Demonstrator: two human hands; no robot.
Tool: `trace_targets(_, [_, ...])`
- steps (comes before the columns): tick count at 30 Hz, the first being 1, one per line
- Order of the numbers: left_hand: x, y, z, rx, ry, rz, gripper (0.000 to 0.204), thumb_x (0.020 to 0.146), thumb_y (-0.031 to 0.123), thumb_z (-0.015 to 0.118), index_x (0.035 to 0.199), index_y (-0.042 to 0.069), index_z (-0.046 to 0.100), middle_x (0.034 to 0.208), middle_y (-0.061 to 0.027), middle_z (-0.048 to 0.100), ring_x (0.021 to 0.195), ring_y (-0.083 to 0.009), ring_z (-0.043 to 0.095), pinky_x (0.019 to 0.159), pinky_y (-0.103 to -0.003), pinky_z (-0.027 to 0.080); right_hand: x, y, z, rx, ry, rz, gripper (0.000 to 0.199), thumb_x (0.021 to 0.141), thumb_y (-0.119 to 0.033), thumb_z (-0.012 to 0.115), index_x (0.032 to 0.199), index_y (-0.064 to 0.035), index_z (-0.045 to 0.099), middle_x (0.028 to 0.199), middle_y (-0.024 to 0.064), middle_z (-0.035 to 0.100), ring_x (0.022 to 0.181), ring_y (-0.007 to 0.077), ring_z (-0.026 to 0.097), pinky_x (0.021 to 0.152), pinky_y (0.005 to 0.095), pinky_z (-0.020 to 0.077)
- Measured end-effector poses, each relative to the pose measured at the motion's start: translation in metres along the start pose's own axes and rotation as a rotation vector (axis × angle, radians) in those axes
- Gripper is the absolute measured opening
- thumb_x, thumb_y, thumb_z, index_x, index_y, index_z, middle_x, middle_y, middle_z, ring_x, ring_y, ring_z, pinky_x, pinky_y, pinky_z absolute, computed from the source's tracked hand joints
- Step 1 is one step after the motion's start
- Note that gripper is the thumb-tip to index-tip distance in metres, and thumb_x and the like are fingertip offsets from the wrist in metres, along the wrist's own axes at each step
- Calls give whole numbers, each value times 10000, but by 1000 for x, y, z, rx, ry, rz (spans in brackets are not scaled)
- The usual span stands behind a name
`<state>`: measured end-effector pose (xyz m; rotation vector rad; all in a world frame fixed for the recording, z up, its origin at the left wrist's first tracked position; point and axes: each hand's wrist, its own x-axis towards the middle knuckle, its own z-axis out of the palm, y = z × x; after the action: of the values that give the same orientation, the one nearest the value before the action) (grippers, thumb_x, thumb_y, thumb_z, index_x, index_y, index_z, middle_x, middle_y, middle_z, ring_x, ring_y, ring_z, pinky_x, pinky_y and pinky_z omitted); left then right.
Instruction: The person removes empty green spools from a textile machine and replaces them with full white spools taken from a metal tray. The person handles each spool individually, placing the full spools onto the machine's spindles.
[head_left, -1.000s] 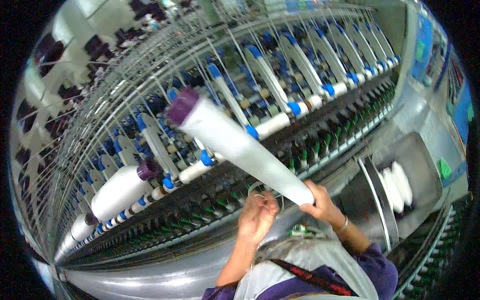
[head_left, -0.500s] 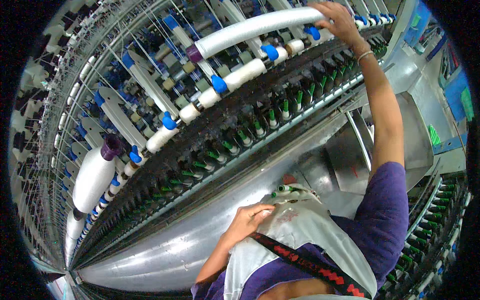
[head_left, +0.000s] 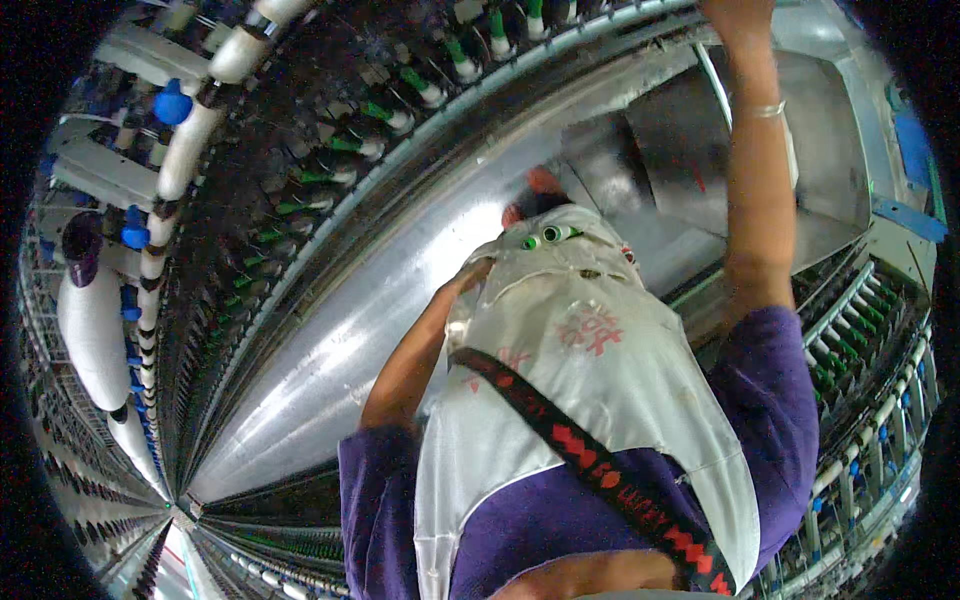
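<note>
My left hand (head_left: 474, 277) is at the side of my white apron (head_left: 560, 330), and the cloth hides its fingers. Green-ended tubes (head_left: 552, 234) poke out of the apron's front just beside it. My right arm reaches far forward. At the top edge of the picture my right hand (head_left: 742, 22) is cut off, so its fingers and anything they touch are out of sight. A long white spool of yarn with a purple end (head_left: 92, 335) hangs on the machine at the far left.
Rows of green-topped bobbins (head_left: 345, 172) and white rollers with blue caps (head_left: 172, 104) run along the machine on the left. Grey metal sheeting (head_left: 760, 140) stands ahead on the right. Another bobbin row (head_left: 850, 345) lies at my right side. Shiny metal floor (head_left: 330, 350) stretches between.
My view has swung down and away from the machine. The long white spool under my right hand has left the picture. My left hand has slipped from the apron's front to its side.
</note>
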<state>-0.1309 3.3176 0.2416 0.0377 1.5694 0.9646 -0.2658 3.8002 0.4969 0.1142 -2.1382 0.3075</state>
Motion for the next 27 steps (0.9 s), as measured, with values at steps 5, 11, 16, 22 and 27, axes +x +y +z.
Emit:
trace_targets(5, [-16,-8,-5,-73,-173,-232,526,985,460,482,1315,62,581,1165,-48,630,986,-142,564,872,-329,475,-216,-36,-47,172,-457,381,290,813,3,681,1098,-51,684,1086,135,682,1048,300,646,904,355,501])
trace_targets(11, [22,49,-37,642,194,139,376,940,232,604,1274,62,626,1075,-132,711,872,-292,678,743,-399,526,-330,-10,-164,-24,-227,1322,106,904,-26,661,974,-16,740,942,47,723,810,110,660,704,265,538])
trace_targets(16, [90,41,54,251,-228,268,726,1006,515,459,1519,21,319,1465,-173,479,1358,-301,432,1155,-359,266,-327,91,-214,-88,132,1311,134,866,-137,696,957,-69,767,743,39,717,657,93,666,607,263,521])
trace_targets(22, [26,137,116,-314,-12,84,562,1001,468,504,1233,-28,629,1092,-107,671,994,-218,616,941,-334,458,-447,262,-202,97,-38,1576,157,871,-176,667,960,-96,769,759,56,734,642,107,681,629,288,547])
trace_targets(27, [43,223,210,-38,113,-643,551,1004,429,527,1326,-15,576,1175,-114,665,1088,-174,605,963,-305,460,-639,311,-166,-338,-1349,1453,289,821,-208,637,1011,-16,738,983,182,727,874,308,710,800,400,564])
